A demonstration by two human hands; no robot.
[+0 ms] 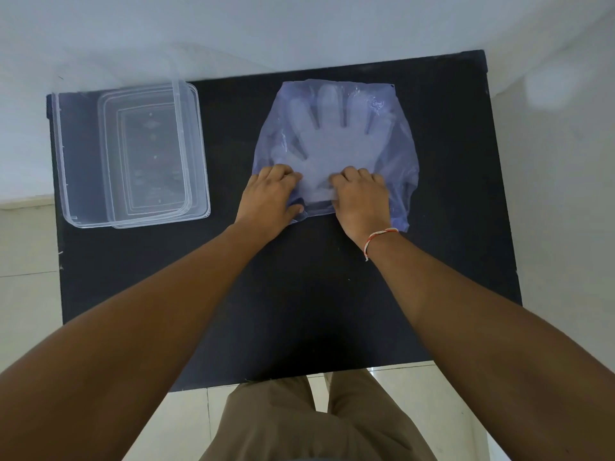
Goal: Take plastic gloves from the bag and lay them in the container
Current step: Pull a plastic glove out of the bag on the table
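Note:
A bluish see-through plastic bag (392, 134) lies flat on the black table (299, 294), right of centre. Inside it a stack of clear plastic gloves (327, 141) shows, fingers pointing away from me. My left hand (268, 197) grips the bag's near left edge at its mouth. My right hand (361, 197) rests on the bag's near edge, its fingers curled onto the cuffs of the gloves. The clear rectangular container (80, 161) stands at the table's far left.
A clear lid (196, 154) lies under or against the container on its right side. A white wall runs behind the table, and tiled floor shows on both sides. My legs stand at the table's near edge.

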